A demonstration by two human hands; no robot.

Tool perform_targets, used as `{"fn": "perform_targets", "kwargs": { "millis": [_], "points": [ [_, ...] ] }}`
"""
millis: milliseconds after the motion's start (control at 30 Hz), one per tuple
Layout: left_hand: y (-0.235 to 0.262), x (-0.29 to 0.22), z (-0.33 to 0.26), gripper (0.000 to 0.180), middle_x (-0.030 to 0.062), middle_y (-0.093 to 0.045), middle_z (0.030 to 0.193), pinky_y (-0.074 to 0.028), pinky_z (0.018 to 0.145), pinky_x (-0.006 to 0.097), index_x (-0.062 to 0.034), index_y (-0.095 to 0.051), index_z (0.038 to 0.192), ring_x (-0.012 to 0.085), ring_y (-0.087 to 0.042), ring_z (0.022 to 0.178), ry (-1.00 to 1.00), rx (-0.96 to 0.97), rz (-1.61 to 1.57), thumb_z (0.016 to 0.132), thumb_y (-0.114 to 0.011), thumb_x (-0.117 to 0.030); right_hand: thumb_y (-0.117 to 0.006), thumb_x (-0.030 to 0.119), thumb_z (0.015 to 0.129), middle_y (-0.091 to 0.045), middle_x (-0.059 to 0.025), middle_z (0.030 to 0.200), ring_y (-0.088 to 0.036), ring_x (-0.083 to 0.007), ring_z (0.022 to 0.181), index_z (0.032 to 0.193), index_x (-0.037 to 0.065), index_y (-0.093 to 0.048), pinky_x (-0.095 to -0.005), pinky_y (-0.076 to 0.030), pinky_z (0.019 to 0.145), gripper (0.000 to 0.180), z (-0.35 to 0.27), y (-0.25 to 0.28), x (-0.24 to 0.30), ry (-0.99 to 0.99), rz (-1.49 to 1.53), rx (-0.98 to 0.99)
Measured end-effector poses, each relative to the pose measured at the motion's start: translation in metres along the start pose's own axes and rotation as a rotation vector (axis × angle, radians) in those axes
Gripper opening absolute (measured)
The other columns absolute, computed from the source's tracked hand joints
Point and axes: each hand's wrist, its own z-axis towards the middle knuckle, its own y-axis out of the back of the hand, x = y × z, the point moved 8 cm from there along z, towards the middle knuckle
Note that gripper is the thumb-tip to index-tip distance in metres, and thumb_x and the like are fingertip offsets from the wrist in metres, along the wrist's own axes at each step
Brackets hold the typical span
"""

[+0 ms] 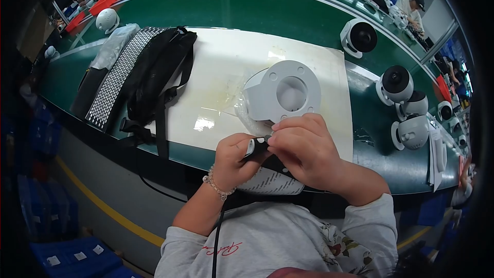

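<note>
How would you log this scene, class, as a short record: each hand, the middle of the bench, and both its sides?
Left hand: grips a small black-and-white item
Right hand: fingertips at that item's end; exact contact hidden
Middle: white housing with round opening, over a white sheet
Left side: black fabric bundle with straps; patterned strip
Right side: several white rounded devices

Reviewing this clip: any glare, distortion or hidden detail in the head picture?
Head view: bright glare patches on the white sheet; head view: fisheye bends the green workbench and the corners go black; head view: fingers of the left hand and right hand partly cover the small black piece.
</note>
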Motion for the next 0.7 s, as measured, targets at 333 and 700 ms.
{"fn": "perform_targets", "kwargs": {
  "millis": [333,700],
  "points": [
    [0.002,0.003,0.000,0.011,0.0100,-0.055,0.062,-0.043,0.050,0.031,-0.0026,-0.059,0.071,0.0256,-0.053,0.053,0.006,-0.006,-0.002,0.063,-0.065,-0.001,-0.068,-0.008,0.064,-0.054,-0.0081,0.091,-0.056,-0.0227,0.078,0.107,0.010,-0.044,-0.0350,-0.041,0.067,0.053,-0.006,0.001,0.011,0.210,0.147,-0.147],
    [-0.002,0.010,-0.006,0.009,0.0097,-0.049,0.055,-0.038,0.044,0.034,-0.0021,-0.054,0.066,0.0269,-0.048,0.048,-0.030,-0.023,0.016,0.060,-0.061,-0.002,-0.063,-0.011,0.062,-0.050,-0.0122,0.103,-0.056,-0.0239,0.081,0.111,0.010,-0.044,-0.0334,-0.043,0.066,0.057,0.000,-0.012,0.020,0.252,0.114,-0.019]
  ]
}}
